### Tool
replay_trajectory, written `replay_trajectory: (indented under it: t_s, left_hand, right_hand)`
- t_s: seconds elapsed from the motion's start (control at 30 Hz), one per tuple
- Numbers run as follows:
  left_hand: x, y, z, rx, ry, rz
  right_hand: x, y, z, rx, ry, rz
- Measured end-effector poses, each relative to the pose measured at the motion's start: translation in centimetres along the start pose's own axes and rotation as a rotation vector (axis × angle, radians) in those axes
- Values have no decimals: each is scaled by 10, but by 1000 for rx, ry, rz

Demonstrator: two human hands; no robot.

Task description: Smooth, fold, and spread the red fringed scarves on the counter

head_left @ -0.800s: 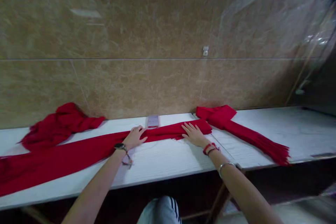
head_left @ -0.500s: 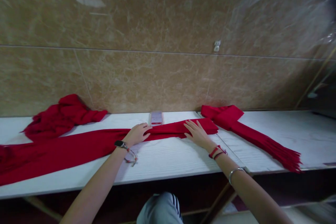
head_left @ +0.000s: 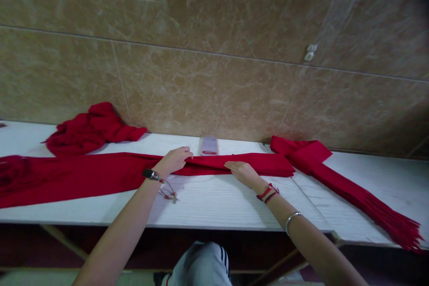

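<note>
A long red scarf [head_left: 100, 172] lies across the white table, spread wide on the left and folded into a narrower strip on the right. My left hand [head_left: 176, 161], with a dark watch on the wrist, is closed on the strip's upper edge, where the cloth lifts into a crease. On the folded part to the right rests my right hand [head_left: 244, 173], its fingers stretched out close together and pointing left. That palm presses on the cloth without a visible grip. The scarf's left end looks bunched near the frame edge.
A crumpled red scarf [head_left: 90, 129] lies at the back left against the marbled wall [head_left: 208, 89]. A folded red scarf with fringe [head_left: 342, 185] lies on the right. A small flat clear-edged case [head_left: 209, 146] sits behind the strip. The white table [head_left: 214, 205] has a seam at right.
My right hand has slid left along the folded strip and drawn its spread fingers together. My left hand stays at the upper edge, where the cloth is now raised. The camera view has tilted.
</note>
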State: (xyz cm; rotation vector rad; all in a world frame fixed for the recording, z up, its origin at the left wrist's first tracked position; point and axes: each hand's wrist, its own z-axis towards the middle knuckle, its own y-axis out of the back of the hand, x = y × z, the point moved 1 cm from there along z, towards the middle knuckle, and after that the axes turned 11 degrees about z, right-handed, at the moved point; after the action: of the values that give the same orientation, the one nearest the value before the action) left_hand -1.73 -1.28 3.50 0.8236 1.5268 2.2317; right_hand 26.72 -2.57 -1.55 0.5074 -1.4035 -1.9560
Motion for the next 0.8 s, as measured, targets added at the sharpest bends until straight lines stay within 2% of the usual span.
replay_trajectory:
  t_s: [0.1,0.27,0.5,0.6,0.67,0.73,0.8]
  left_hand:
    - [-6,0,-1,43,-44,-46]
    - [-11,-7,-4,192,-94,-134]
    - [-13,8,-2,127,-52,-106]
    - [-18,6,-3,252,-103,-137]
    - [-19,3,-4,295,-104,-147]
    - [-21,3,-4,259,-97,-145]
    - [-25,4,-2,165,-99,-149]
  right_hand:
    - [-3,-3,-4,-4,54,18]
    - [-1,0,-5,1,47,152]
    - [-1,7,-7,-115,37,261]
    - [-3,3,-8,-56,67,280]
    - [-3,2,-9,-30,69,284]
    - [-1,3,-9,-19,55,272]
    - [3,6,-8,-10,42,254]
